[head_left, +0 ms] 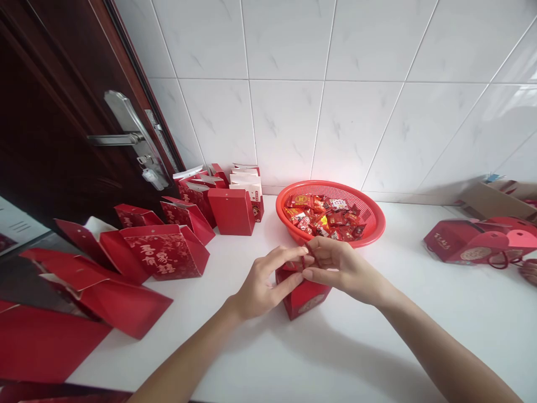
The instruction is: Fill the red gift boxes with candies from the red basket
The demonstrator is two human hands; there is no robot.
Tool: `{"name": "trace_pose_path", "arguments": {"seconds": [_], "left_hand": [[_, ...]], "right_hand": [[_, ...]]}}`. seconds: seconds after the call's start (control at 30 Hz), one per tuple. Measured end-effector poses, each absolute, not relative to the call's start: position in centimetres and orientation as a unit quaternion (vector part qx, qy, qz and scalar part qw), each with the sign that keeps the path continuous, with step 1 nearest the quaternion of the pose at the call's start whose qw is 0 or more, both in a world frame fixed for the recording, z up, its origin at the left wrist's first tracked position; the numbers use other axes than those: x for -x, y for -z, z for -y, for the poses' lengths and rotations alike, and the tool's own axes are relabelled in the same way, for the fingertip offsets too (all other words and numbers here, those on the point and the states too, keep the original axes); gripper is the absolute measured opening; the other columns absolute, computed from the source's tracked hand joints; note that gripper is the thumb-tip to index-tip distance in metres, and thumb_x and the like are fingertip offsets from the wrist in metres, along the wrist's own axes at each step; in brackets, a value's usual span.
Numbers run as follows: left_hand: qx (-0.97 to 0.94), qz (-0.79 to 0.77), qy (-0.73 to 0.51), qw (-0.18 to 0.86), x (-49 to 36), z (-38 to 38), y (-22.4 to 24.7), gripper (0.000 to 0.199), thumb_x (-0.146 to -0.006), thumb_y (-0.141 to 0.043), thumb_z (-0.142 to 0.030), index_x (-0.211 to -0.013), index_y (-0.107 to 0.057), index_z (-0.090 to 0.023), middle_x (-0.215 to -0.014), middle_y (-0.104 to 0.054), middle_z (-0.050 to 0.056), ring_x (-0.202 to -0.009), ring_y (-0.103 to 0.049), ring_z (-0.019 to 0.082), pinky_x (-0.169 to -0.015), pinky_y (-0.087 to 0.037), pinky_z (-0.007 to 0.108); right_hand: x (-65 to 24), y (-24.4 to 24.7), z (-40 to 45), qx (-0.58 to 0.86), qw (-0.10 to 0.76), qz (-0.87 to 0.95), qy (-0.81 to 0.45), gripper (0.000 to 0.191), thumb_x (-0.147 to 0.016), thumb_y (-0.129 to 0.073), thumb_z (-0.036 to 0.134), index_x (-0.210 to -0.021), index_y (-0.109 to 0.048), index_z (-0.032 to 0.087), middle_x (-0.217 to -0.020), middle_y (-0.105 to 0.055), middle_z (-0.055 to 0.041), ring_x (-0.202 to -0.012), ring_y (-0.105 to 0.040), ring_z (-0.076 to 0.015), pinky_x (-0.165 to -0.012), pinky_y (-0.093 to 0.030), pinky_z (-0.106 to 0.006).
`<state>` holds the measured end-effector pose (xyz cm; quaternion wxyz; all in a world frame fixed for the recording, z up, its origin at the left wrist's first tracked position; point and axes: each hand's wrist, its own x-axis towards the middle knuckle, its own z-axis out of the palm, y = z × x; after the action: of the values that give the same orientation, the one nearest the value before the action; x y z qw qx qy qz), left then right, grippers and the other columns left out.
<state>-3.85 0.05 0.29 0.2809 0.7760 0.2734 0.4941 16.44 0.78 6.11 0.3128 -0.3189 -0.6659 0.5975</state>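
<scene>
A small red gift box (308, 301) with a round pale emblem stands on the white tabletop, its upper part mostly covered by my hands. My left hand (260, 282) comes over its left side, thumb and fingers closed in a pinch on a thin dark-red cord (303, 261) at the box's top. From the right, my right hand (346, 270) pinches the same cord, fingertips almost meeting those of the left. Just behind the hands is a red plastic basket (375, 226) with many red-wrapped candies (323, 218) in it.
Several red paper gift boxes (168, 252) line the left side of the white table (377, 347). On the right are another red box (451, 242), a loop of cord (499, 259) and a cardboard carton (493, 200). Behind are a tiled wall and a dark door (54, 106).
</scene>
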Motion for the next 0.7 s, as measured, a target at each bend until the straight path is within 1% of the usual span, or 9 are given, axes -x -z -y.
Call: {"name": "trace_pose_path", "arguments": {"seconds": [0.1,0.17,0.23,0.37,0.47,0.53,0.6,0.63,0.7], "left_hand": [[-0.788,-0.276,-0.497,0.238,3.4,0.1,-0.3,0.044,-0.088,-0.066,-0.012,-0.129,-0.059,-0.025,-0.107,-0.071,0.005,-0.094,-0.068,0.016,-0.083,-0.058,0.030],[-0.800,-0.276,-0.491,0.205,3.2,0.3,-0.4,0.046,-0.086,-0.066,-0.008,-0.128,-0.059,-0.025,-0.104,-0.070,0.004,-0.093,-0.066,0.016,-0.082,-0.058,0.030],[-0.811,-0.275,-0.485,0.175,2.9,0.5,-0.5,0.046,-0.084,-0.064,-0.006,-0.126,-0.059,-0.025,-0.103,-0.068,0.004,-0.092,-0.064,0.017,-0.082,-0.058,0.031],[-0.820,-0.275,-0.484,0.134,2.5,0.7,-0.4,0.042,-0.088,-0.060,-0.008,-0.127,-0.057,-0.024,-0.103,-0.065,0.006,-0.090,-0.065,0.016,-0.079,-0.058,0.030],[-0.820,-0.278,-0.484,0.123,2.6,0.7,-0.3,0.037,-0.089,-0.063,-0.014,-0.125,-0.058,-0.023,-0.107,-0.066,0.007,-0.092,-0.067,0.017,-0.078,-0.059,0.029],[-0.819,-0.272,-0.489,0.123,2.8,0.6,-0.4,0.033,-0.089,-0.066,-0.016,-0.121,-0.059,-0.022,-0.105,-0.067,0.007,-0.090,-0.067,0.018,-0.077,-0.059,0.029],[-0.815,-0.268,-0.499,0.124,3.0,0.5,-0.4,0.029,-0.089,-0.065,-0.016,-0.117,-0.061,-0.021,-0.099,-0.067,0.006,-0.087,-0.066,0.017,-0.076,-0.058,0.029],[-0.812,-0.270,-0.502,0.124,3.1,0.4,-0.4,0.027,-0.089,-0.064,-0.015,-0.115,-0.061,-0.021,-0.097,-0.066,0.006,-0.086,-0.065,0.017,-0.076,-0.057,0.029],[-0.810,-0.277,-0.502,0.125,3.1,0.4,-0.4,0.025,-0.089,-0.062,-0.013,-0.113,-0.062,-0.021,-0.095,-0.066,0.005,-0.086,-0.065,0.016,-0.076,-0.057,0.029]], "right_hand": [[-16.3,-5.9,-0.6,0.340,0.320,0.678,-0.568,0.031,-0.082,-0.075,0.039,-0.093,-0.055,0.019,-0.080,-0.065,-0.0001,-0.078,-0.063,-0.0156,-0.074,-0.051,-0.030],[-16.1,-5.7,-0.6,0.361,0.320,0.680,-0.552,0.027,-0.084,-0.072,0.036,-0.093,-0.055,0.018,-0.073,-0.064,0.0011,-0.070,-0.061,-0.0148,-0.068,-0.049,-0.029],[-16.0,-5.5,-0.5,0.374,0.322,0.679,-0.544,0.022,-0.084,-0.069,0.032,-0.092,-0.054,0.018,-0.071,-0.066,0.0008,-0.068,-0.062,-0.0150,-0.065,-0.048,-0.028],[-15.8,-5.5,-0.4,0.394,0.325,0.671,-0.537,0.016,-0.080,-0.065,0.021,-0.091,-0.055,0.018,-0.071,-0.069,-0.0002,-0.070,-0.066,-0.0170,-0.067,-0.050,-0.029],[-16.3,-6.1,-0.4,0.414,0.317,0.692,-0.500,0.016,-0.075,-0.062,0.014,-0.090,-0.058,0.018,-0.064,-0.065,0.0024,-0.064,-0.063,-0.0155,-0.064,-0.050,-0.028],[-17.3,-7.0,-0.6,0.422,0.307,0.714,-0.467,0.012,-0.073,-0.061,0.014,-0.084,-0.062,0.018,-0.063,-0.065,0.0018,-0.062,-0.061,-0.0151,-0.063,-0.049,-0.028],[-19.1,-8.3,-0.9,0.432,0.304,0.724,-0.443,0.006,-0.072,-0.063,0.019,-0.079,-0.063,0.018,-0.066,-0.067,-0.0006,-0.063,-0.062,-0.0163,-0.063,-0.050,-0.029],[-20.2,-9.1,-1.0,0.443,0.308,0.721,-0.434,0.006,-0.072,-0.064,0.021,-0.076,-0.064,0.018,-0.067,-0.068,-0.0016,-0.064,-0.063,-0.0172,-0.063,-0.050,-0.030],[-22.7,-10.9,-1.1,0.469,0.329,0.705,-0.417,0.010,-0.069,-0.068,0.026,-0.076,-0.064,0.019,-0.069,-0.070,-0.0031,-0.066,-0.066,-0.0193,-0.063,-0.051,-0.031]]}}
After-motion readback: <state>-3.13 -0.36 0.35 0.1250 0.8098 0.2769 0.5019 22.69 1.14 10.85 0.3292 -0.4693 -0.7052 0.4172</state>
